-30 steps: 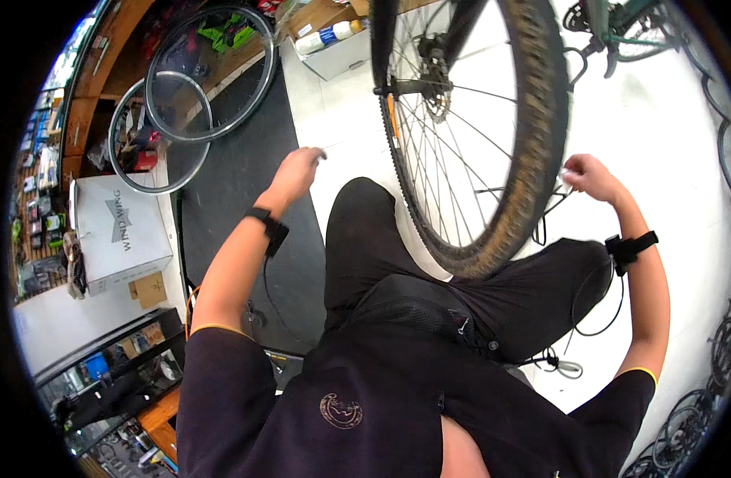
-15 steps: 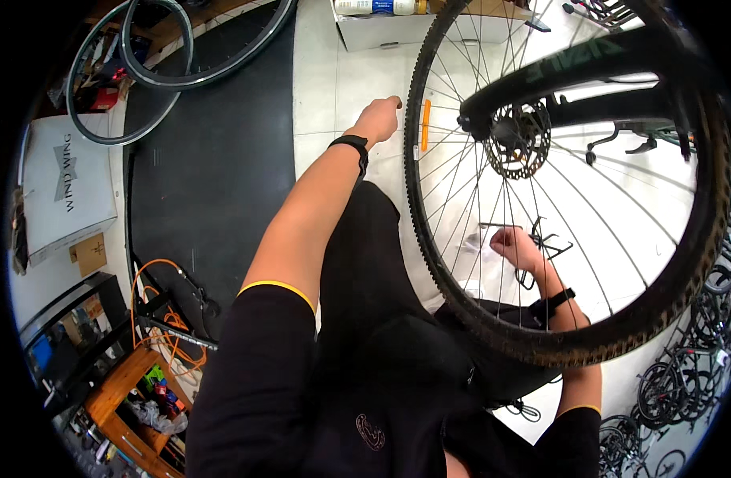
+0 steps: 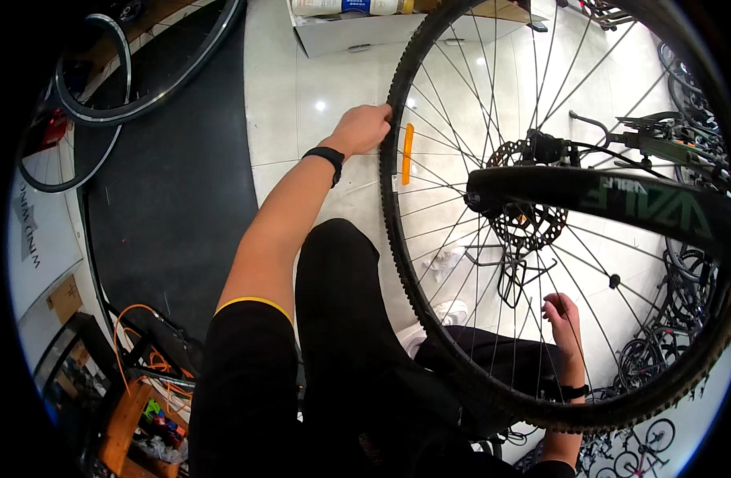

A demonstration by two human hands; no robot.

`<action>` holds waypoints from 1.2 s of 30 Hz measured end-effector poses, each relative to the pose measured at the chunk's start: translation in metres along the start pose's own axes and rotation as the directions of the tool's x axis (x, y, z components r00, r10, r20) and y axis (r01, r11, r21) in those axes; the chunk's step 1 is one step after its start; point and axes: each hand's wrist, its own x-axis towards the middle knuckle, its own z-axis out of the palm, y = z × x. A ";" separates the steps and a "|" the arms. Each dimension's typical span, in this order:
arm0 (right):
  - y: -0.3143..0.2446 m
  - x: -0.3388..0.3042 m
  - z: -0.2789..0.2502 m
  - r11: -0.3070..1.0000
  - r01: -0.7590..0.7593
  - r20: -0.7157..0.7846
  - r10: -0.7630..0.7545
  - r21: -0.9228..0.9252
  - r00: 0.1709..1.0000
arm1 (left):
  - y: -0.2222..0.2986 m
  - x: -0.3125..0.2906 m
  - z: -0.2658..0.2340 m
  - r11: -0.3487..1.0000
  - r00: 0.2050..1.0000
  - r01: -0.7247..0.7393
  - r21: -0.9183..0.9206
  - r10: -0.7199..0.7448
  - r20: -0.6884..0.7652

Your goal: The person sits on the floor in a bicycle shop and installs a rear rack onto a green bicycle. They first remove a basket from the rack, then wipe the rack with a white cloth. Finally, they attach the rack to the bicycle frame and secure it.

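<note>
A large bicycle wheel with a knobby black tire (image 3: pixel 399 253) fills the right half of the view. Its hub carries a disc brake rotor (image 3: pixel 505 237), and a black fork leg (image 3: pixel 612 191) runs right from the axle. An orange reflector (image 3: pixel 407 154) sits among the spokes near the left rim. My left hand (image 3: pixel 364 130), with a black wristband, has its fingers closed against the tire's outer left edge. Beyond the spokes, low on the right, is my right hand (image 3: pixel 564 320). Its fingers are loosely curled and apart, with nothing visible in them.
A white box (image 3: pixel 365 33) with bottles stands at the top. Left lies a black mat (image 3: pixel 170 183), with loose wheel rims (image 3: pixel 118 115) above it. An orange hose (image 3: pixel 130 342) and wooden cabinet (image 3: pixel 126 430) are lower left. Several bicycles (image 3: pixel 660 358) line the right.
My left hand has come onto the tire from just beside it. My right hand has moved right and down, its pinched fingers loosening. The view has shifted, and the fork now appears lower.
</note>
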 end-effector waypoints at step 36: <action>0.129 -0.052 -0.004 0.900 -0.260 -0.144 0.222 -0.349 0.964 | -0.048 0.087 -0.001 0.613 0.769 -0.628 0.480 0.584 0.259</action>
